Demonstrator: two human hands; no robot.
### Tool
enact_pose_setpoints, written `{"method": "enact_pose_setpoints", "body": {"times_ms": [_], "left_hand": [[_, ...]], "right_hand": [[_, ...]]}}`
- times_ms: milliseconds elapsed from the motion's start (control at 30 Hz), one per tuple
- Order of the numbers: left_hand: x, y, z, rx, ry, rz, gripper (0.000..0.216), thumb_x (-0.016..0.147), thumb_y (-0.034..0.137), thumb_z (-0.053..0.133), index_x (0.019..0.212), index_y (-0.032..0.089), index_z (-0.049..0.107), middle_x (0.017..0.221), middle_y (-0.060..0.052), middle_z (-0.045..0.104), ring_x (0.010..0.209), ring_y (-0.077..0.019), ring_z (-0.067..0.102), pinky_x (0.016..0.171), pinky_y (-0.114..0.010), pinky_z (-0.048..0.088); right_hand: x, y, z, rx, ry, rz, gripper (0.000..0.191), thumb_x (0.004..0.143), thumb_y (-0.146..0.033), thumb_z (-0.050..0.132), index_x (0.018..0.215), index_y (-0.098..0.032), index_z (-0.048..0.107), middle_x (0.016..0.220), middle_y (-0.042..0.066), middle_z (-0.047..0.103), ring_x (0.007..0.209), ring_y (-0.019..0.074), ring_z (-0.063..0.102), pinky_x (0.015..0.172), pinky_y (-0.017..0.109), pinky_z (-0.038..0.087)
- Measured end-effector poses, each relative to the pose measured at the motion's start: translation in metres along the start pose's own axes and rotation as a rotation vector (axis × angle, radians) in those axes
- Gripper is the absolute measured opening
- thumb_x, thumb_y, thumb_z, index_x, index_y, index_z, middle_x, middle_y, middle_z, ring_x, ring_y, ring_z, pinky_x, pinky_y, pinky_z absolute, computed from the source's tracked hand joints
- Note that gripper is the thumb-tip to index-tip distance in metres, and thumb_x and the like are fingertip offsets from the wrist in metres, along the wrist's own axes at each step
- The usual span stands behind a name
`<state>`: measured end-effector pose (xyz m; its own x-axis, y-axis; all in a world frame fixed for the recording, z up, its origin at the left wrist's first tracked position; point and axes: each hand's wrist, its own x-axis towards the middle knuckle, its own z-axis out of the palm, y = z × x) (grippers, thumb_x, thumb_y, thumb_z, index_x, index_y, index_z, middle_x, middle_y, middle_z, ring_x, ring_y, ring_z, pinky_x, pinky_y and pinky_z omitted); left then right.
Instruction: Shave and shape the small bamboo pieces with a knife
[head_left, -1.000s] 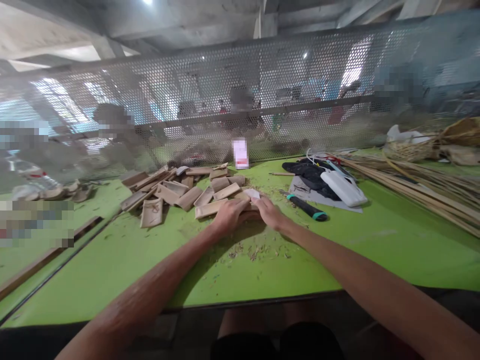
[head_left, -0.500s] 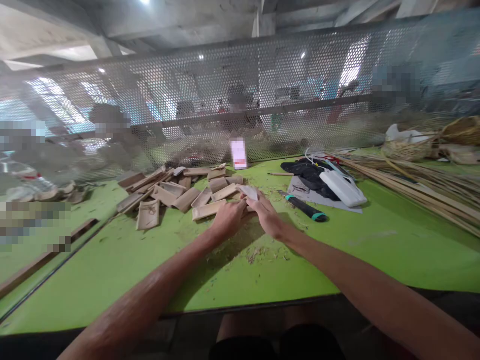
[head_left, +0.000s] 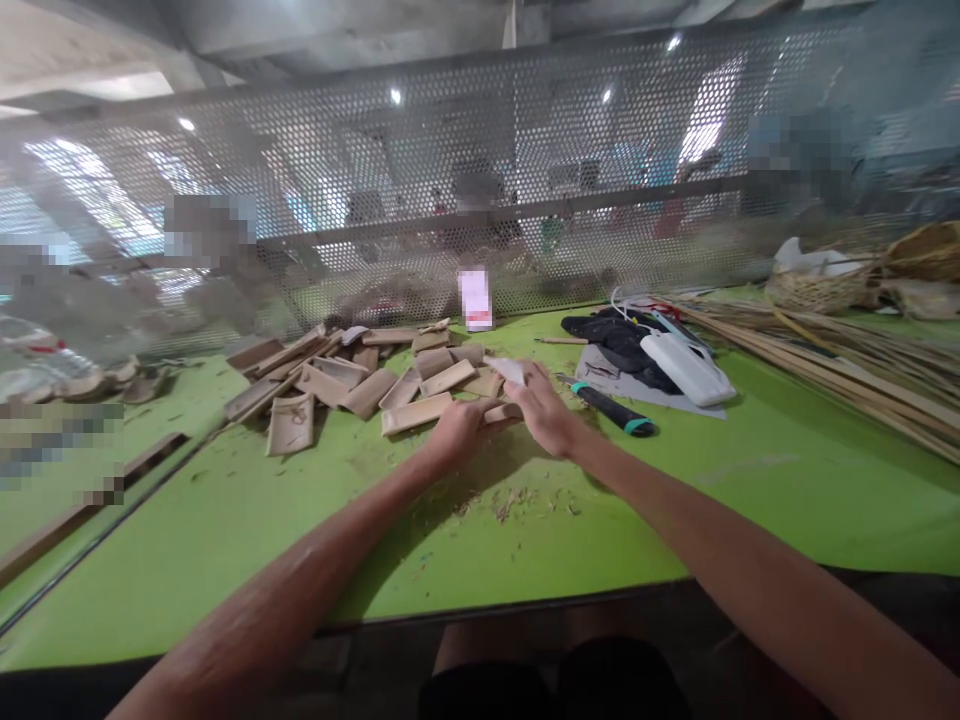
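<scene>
My left hand (head_left: 459, 428) is closed round a short split bamboo piece (head_left: 504, 412), held just above the table. My right hand (head_left: 547, 408) grips a pale folded sheet (head_left: 508, 370), seemingly sandpaper, whose end sticks out past the fingers. The right hand is at the far end of the bamboo piece; exact contact there is hidden by the fingers. Beyond and left of my hands lies a pile of split bamboo pieces (head_left: 367, 392). Fine shavings (head_left: 517, 503) are scattered on the green table (head_left: 570, 550) below my hands.
Right of my hands lies a black and teal-handled knife (head_left: 611, 408). Behind it are black gloves (head_left: 626, 345) and a white plastic object (head_left: 688, 368). Long bamboo strips (head_left: 832, 375) and a woven basket (head_left: 817, 285) occupy the right. A perforated metal screen (head_left: 420, 190) borders the back.
My right hand has slid slightly right and away from the left one, showing more of the bamboo piece between them. The view has tipped down slightly.
</scene>
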<state>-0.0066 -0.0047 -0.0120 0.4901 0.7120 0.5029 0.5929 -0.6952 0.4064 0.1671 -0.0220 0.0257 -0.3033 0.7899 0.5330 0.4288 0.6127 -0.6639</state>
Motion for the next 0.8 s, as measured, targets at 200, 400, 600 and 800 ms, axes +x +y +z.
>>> {"method": "enact_pose_setpoints", "body": {"times_ms": [200,400,600,800], "left_hand": [[-0.001,-0.013,0.009,0.089,-0.011,-0.034,0.022,0.089,0.019,0.056,0.073,0.011,0.067,0.066,-0.005,0.068,0.059,-0.0148,0.059,0.060,-0.025,0.047],[0.003,-0.014,0.010,0.103,-0.030,-0.109,0.017,0.084,0.018,0.058,0.071,0.012,0.066,0.067,-0.004,0.067,0.062,-0.0155,0.060,0.060,-0.024,0.047],[0.004,-0.012,0.007,0.047,-0.023,-0.132,0.013,0.082,0.012,0.054,0.075,0.014,0.065,0.077,-0.006,0.069,0.069,-0.0170,0.062,0.065,-0.028,0.049],[0.001,-0.012,0.002,0.061,-0.083,-0.170,0.018,0.077,0.008,0.054,0.061,0.016,0.054,0.066,-0.003,0.061,0.063,-0.0143,0.056,0.061,-0.026,0.042]], "right_hand": [[-0.005,-0.007,0.005,-0.171,-0.225,-0.128,0.046,0.101,-0.035,0.029,0.127,-0.016,0.062,0.120,0.014,0.060,0.111,0.0295,0.046,0.102,0.048,0.035],[-0.005,-0.005,0.003,-0.138,-0.238,-0.036,0.047,0.104,-0.036,0.025,0.100,-0.013,0.066,0.103,0.014,0.063,0.101,0.0261,0.052,0.093,0.043,0.041],[-0.005,-0.006,0.006,-0.145,-0.244,-0.129,0.041,0.103,-0.034,0.028,0.100,-0.015,0.065,0.109,0.014,0.064,0.105,0.0257,0.054,0.097,0.044,0.041],[-0.007,-0.008,-0.001,-0.136,-0.328,-0.086,0.046,0.103,-0.042,0.031,0.123,-0.016,0.063,0.119,0.014,0.064,0.113,0.0286,0.055,0.100,0.048,0.040]]}}
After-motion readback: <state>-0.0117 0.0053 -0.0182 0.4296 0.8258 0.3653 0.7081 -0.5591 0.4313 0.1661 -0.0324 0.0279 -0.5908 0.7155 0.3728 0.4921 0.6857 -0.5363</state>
